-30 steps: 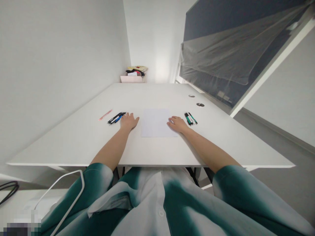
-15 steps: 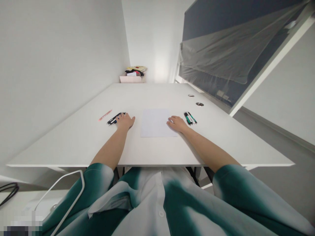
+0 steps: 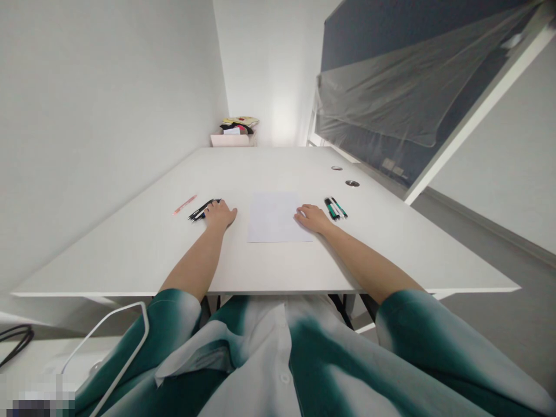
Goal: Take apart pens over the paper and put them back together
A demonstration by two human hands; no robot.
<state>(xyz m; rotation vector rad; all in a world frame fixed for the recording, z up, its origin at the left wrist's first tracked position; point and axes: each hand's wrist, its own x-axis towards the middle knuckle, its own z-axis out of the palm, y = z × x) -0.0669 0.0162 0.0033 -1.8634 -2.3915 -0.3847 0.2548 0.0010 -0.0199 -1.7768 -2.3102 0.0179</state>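
Observation:
A sheet of white paper [image 3: 273, 217] lies flat on the white table [image 3: 269, 266] in front of me. My left hand [image 3: 220, 215] rests to its left with the thumb spread out, the fingers lying over the near ends of several dark pens [image 3: 199, 212]. Part of those pens is hidden under the fingers. On the paper's right edge, my right hand [image 3: 313, 218] lies palm down, fingers stretched out. Just beyond it are a few green and white pens [image 3: 336, 208], untouched. A thin pink stick-like item [image 3: 185, 204] lies left of the dark pens.
At the table's far end stands a pale pink box [image 3: 230, 140] with cloth-like items piled in it. Two round metal discs [image 3: 352, 183] sit at the right side. A dark panel [image 3: 391, 75] covered in plastic film leans over on the right. A white cable [image 3: 145, 324] hangs at lower left.

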